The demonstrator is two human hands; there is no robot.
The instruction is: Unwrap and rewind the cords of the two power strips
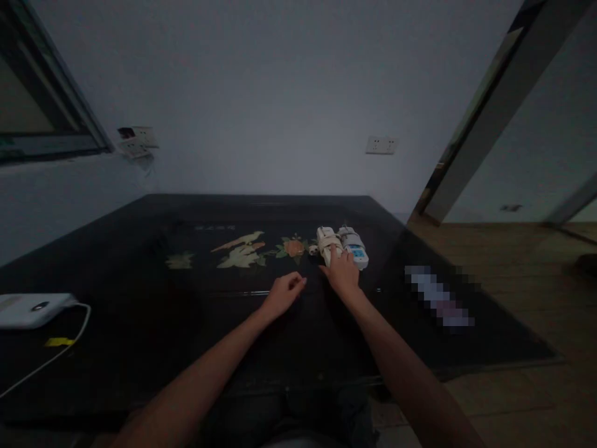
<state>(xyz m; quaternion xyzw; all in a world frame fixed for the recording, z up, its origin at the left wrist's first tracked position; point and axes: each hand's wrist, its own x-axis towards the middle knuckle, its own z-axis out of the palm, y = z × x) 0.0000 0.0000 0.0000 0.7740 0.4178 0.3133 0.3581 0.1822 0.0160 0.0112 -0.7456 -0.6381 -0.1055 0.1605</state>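
Note:
My right hand [344, 274] lies against an off-white, cord-wrapped device [325, 236], its fingers reaching over the near end and its thumb spread to the left. Right beside that one is a second white device [358, 254], with a blue panel and a cord wound about its middle. Both lie side by side on the black table. A small round pale item [313, 250] sits at their left. My left hand [283, 294] rests nearer to me with its fingers curled in, and nothing shows in it.
The glossy black table [140, 274] bears a bird-and-flower picture [242, 252]. A white box-shaped device [35, 310] with a cable [56, 356] lies at the left, near a yellow strip [60, 341]. A blurred-out item [438, 297] is at the right. Wall sockets [381, 145] are behind.

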